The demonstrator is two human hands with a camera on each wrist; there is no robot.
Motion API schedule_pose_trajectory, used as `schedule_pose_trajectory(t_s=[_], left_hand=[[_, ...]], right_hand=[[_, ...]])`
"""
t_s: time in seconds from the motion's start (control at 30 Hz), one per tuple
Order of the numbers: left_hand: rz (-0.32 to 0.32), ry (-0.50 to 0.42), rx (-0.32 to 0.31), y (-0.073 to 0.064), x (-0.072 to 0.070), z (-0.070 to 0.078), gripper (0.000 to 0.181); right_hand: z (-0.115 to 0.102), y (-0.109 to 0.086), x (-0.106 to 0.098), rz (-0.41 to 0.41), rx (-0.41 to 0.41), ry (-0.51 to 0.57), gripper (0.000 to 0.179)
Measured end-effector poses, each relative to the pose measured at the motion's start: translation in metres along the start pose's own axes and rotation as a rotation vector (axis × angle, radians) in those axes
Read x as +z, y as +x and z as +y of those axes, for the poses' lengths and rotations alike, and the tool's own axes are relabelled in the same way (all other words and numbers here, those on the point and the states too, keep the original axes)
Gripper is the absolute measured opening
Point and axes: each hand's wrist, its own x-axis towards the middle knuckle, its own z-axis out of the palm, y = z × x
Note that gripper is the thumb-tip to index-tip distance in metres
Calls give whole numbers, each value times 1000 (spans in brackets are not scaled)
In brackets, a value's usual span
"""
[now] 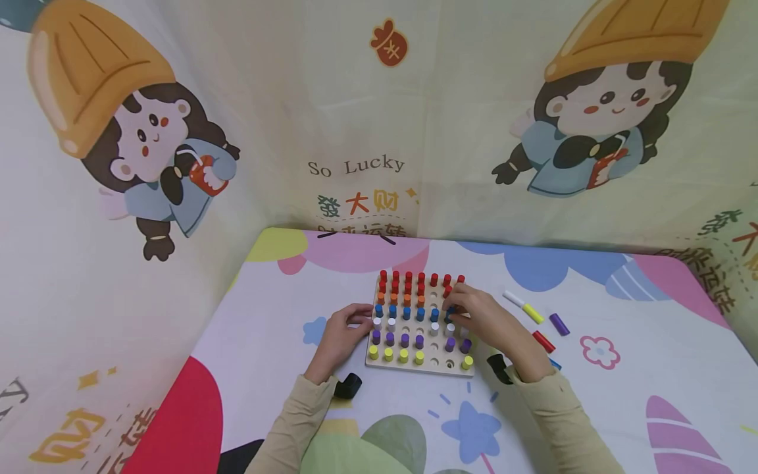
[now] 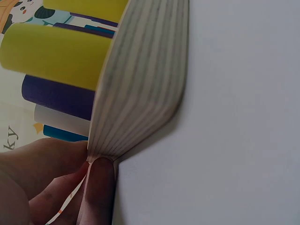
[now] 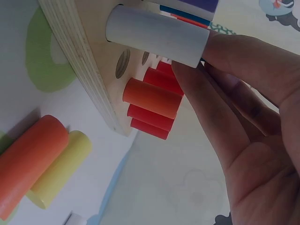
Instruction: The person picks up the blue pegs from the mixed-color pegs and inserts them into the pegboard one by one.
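A wooden pegboard carries rows of red, orange, blue, white, purple and yellow pegs, with several bare holes towards its right side. My left hand holds the board's left edge. In the left wrist view, the thumb and a finger pinch the board's edge below the yellow pegs. Over the right side, my right hand pinches a blue peg, mostly covered by the fingers. A white peg stands in front of those fingertips in the right wrist view and hides their grip.
Right of the board lie loose pegs: white, yellow, purple, red and a partly hidden blue one. A patterned cloth covers the table. Behind it hangs a printed curtain.
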Motion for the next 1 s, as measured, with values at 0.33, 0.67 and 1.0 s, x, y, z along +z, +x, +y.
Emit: schedule_pose_trajectory(t_s=[0.33, 0.67, 1.0], left_hand=[[-9, -5, -16, 1, 0, 2, 31], [-6, -2, -12, 0, 1, 3, 31], [-3, -8, -3, -2, 0, 4, 31]], right_hand=[[1, 2, 4, -20, -17, -11, 17], [1, 0, 6, -30, 15, -44, 17], [-1, -9, -5, -10, 33, -64, 21]])
